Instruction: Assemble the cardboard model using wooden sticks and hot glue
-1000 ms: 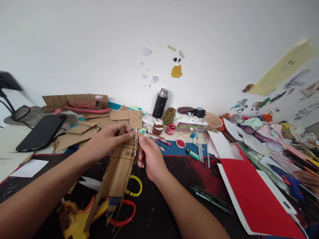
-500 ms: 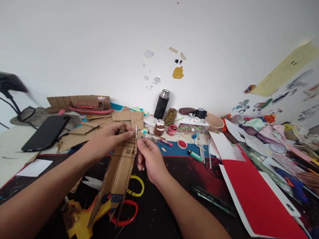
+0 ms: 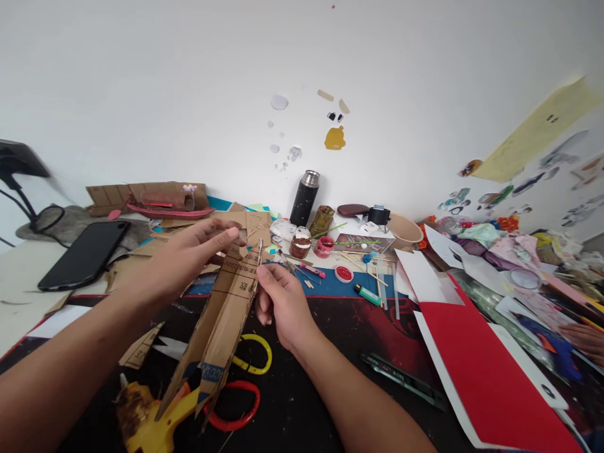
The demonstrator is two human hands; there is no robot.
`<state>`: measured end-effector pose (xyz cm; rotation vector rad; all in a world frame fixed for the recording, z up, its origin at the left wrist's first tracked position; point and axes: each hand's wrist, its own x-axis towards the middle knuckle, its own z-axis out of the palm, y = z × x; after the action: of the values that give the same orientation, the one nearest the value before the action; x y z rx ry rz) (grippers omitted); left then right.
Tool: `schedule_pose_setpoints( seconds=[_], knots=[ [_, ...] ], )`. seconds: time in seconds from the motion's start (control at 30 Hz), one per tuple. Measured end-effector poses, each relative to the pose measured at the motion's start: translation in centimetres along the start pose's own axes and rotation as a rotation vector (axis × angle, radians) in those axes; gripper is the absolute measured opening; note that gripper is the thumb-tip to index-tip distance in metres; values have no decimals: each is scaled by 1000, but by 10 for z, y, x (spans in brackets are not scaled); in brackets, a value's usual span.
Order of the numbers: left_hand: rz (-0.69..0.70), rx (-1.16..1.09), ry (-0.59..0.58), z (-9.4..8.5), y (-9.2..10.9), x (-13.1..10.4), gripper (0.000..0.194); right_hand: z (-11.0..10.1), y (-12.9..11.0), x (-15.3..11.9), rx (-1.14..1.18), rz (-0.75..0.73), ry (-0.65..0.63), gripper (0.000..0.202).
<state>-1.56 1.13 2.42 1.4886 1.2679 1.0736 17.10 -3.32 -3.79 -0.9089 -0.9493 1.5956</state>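
My right hand (image 3: 285,301) pinches the edge of a folded cardboard piece (image 3: 229,318) between thumb and fingers. The cardboard is long and narrow, with printed characters near its top and a blue printed band at its pointed lower end. My left hand (image 3: 201,251) is beside the top of the piece, thumb and fingers apart; whether a fingertip touches it I cannot tell. Below the cardboard lie scissors (image 3: 257,353) with one yellow and one red handle, partly covered. A yellow glue gun (image 3: 148,418) rests at the lower left, partly behind the cardboard.
A black phone (image 3: 85,255) and a model boat (image 3: 170,204) stand at left. Behind are a black flask (image 3: 304,198) and small jars (image 3: 300,242). To the right lie a utility knife (image 3: 401,379) and red card (image 3: 500,371). Another person's hand (image 3: 587,340) shows at the right edge.
My left hand has let go of the cardboard's top, spreading its fingers and moving slightly left and up. My right hand keeps its pinch while the cardboard's lower end has swung slightly left.
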Motion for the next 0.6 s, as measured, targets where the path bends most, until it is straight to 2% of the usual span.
schedule_pose_setpoints(
  seconds=[0.1,0.2,0.33,0.6],
  knots=[
    [26,89,-3,-8,0,2,53,0,0,1,-2,8,-5,52],
    [48,304,-18,-12,3,3,57,0,1,1,-13,16,-14,54],
    [74,533,48,-10,11,2,56,2,3,0,-17,26,-19,54],
    [83,716,134,-5,14,-1,49,4,4,-1,-25,34,-49,51]
  ],
)
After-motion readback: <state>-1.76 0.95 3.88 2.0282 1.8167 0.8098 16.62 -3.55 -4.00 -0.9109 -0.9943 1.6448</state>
